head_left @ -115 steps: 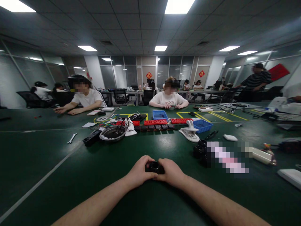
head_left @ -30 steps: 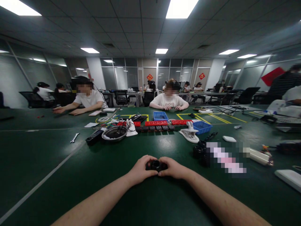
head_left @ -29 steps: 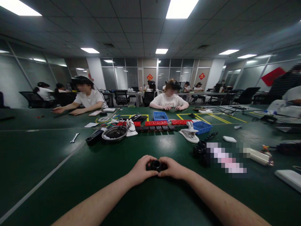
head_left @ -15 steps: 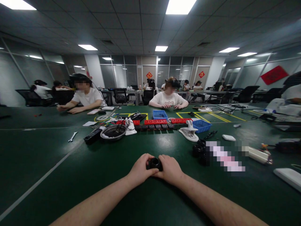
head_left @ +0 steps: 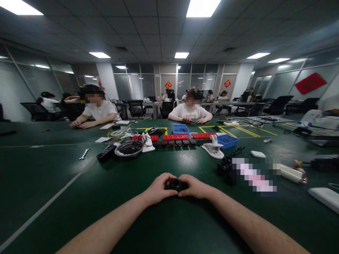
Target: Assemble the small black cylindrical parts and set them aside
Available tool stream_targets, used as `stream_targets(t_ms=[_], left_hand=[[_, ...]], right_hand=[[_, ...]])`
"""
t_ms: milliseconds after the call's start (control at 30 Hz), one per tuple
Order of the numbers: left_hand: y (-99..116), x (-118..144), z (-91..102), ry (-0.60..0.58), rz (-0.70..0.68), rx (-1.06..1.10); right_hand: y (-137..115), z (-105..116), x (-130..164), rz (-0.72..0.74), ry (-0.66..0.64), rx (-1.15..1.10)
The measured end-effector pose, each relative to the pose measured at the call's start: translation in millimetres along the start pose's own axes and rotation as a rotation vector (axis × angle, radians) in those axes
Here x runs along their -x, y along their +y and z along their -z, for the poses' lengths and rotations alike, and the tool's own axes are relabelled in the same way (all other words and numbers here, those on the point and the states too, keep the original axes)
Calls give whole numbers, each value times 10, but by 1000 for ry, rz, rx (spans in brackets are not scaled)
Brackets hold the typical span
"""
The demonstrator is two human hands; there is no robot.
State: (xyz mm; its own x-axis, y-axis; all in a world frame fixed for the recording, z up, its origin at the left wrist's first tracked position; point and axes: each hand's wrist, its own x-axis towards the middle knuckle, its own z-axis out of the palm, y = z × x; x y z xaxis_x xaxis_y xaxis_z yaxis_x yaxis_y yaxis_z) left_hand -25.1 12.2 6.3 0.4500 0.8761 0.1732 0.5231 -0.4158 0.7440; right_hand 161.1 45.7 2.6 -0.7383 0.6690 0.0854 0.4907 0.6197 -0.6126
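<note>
A small black ring-shaped part with a round hole is between my two hands, low over the green table. My left hand curls round its left side, thumb along the near edge. From the other side my right hand grips it, thumb and fingers bent around the rim. The two thumb tips come close together in front of it. Its underside and outer sides are hidden by my fingers, and its exact kind cannot be made out.
Black round parts lie to the right, near a white clip-on base and a blue bin. Red power strips, a round dark dish and a wrench lie farther off. Two people sit opposite.
My right hand has shifted its grip, with the fingers drawn back a little to the right and more of the black part showing. The left hand stays nearly in place.
</note>
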Motion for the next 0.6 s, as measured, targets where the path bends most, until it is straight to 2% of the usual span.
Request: stream_targets(t_ms=[100,200,333,467,600], left_hand=[[24,11,-34,52,42,-24],[64,23,-72,134,104,-56],[85,22,-90,183,131,-80],[54,12,-42,96,64,-75],[49,14,35,-23,-21,-26]], right_hand=[[-28,-70,-1,-107,55,66],[-108,-148,2,-210,152,233],[-224,-196,20,-259,213,393],[-226,-149,49,-162,203,305],[-124,-52,56,-20,63,65]])
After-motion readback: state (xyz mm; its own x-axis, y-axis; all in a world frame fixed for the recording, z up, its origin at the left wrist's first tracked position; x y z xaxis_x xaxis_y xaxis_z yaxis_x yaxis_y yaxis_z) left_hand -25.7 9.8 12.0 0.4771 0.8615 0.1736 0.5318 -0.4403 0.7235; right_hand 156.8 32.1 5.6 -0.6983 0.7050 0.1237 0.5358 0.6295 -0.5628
